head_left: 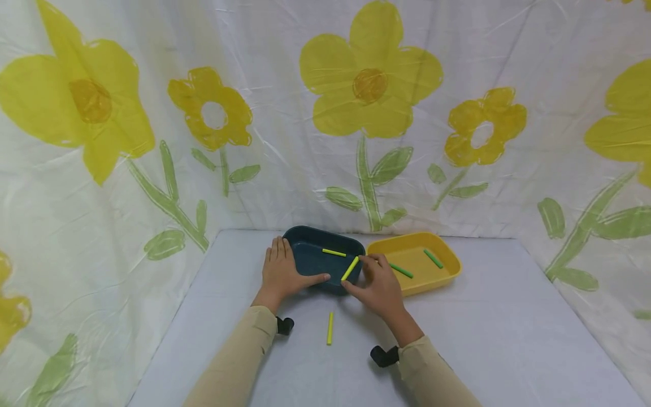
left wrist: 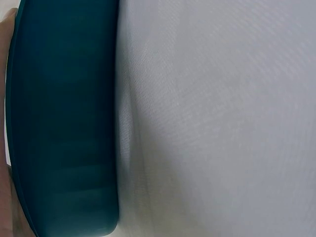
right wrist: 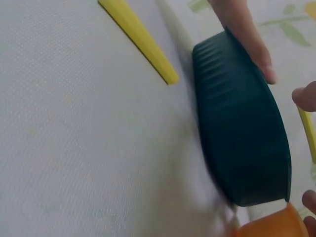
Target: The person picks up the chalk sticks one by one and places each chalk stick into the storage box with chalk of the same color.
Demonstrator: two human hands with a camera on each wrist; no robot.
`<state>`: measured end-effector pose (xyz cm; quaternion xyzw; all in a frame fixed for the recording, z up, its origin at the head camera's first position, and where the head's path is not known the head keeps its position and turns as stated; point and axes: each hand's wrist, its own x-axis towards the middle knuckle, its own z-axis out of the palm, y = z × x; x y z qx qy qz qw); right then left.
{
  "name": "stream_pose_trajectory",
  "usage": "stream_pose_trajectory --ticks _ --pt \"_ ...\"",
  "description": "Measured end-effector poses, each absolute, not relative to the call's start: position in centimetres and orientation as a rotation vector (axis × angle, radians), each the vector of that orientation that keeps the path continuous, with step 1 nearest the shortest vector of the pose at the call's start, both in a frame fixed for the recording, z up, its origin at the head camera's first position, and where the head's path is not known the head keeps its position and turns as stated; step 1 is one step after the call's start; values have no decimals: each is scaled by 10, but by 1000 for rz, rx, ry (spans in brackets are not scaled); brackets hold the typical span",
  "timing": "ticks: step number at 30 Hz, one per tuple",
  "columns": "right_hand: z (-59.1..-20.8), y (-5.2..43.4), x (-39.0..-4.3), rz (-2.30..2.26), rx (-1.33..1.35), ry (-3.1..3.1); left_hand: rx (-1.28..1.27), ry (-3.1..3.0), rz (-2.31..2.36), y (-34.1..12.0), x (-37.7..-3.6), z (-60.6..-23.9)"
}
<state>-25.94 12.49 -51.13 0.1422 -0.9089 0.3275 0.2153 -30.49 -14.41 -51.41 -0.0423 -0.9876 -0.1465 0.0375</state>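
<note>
A dark teal tray (head_left: 310,259) stands at the back of the table, with a yellow chalk-like stick (head_left: 334,252) lying inside. My left hand (head_left: 282,275) rests on its left side, fingers straight and thumb stretched over the near rim. Over the tray's right end, my right hand (head_left: 381,289) pinches another yellow stick (head_left: 350,269) by its two ends, between thumb and fingers. That held stick (right wrist: 307,131) also shows at the edge of the right wrist view. The left wrist view is mostly the tray's outer wall (left wrist: 64,118).
Right of the teal tray and close against it stands a yellow tray (head_left: 417,255) holding two green sticks (head_left: 433,259), one partly behind my right hand. A third yellow stick (head_left: 329,328) lies on the white table (head_left: 508,339) between my forearms. A flowered curtain (head_left: 285,186) hangs behind.
</note>
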Motion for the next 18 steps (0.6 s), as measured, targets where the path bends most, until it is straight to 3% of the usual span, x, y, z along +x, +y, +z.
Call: stream_pose_trajectory --ticks 18 --pt "-512 124 -255 928 457 -2505 -127 -3038 -446 -144 -305 -513"
